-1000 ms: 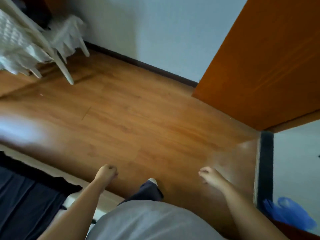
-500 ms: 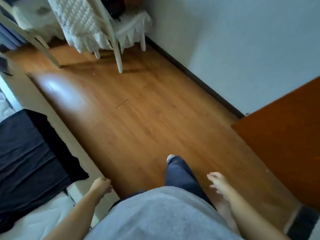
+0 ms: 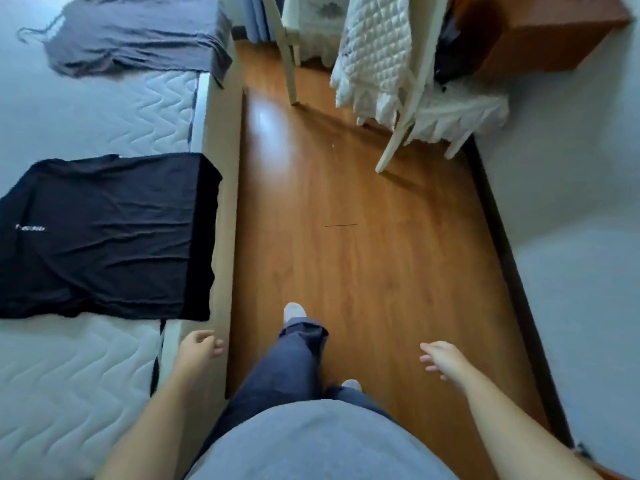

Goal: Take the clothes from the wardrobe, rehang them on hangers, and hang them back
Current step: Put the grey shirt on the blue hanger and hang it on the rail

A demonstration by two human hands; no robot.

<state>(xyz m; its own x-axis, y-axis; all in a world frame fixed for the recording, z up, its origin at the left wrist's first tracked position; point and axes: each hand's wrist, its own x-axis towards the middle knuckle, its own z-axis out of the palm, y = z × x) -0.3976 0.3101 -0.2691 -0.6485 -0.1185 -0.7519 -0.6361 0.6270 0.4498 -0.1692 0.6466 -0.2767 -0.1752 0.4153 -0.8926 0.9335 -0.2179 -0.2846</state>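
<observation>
Clothes lie spread on a bed along the left side of the view, seen from a head camera looking down at a person walking. Nearest is a black shirt, laid flat with its long axis across the bed, one end draping just over the bed's edge toward the floor. Farther ahead, at the top left, a grey shirt lies flat too, with what looks like a thin hanger hook at its far-left end; it is blurred. The left hand hangs over the bed's edge, near the black shirt's closest corner but apart from it; the shirt lies ahead and to the left of this hand. Its fingers curl loosely and hold nothing. The right hand hangs over the floor on the far side of the person's legs, well apart from both shirts, fingers relaxed and slightly spread, also empty. The left hand is clearly the nearer one, so a reach for the black shirt would likely start with it, going forward and leftward to the draped end. A white chair with a quilted cover stands ahead on the right. No wardrobe can be made out.
</observation>
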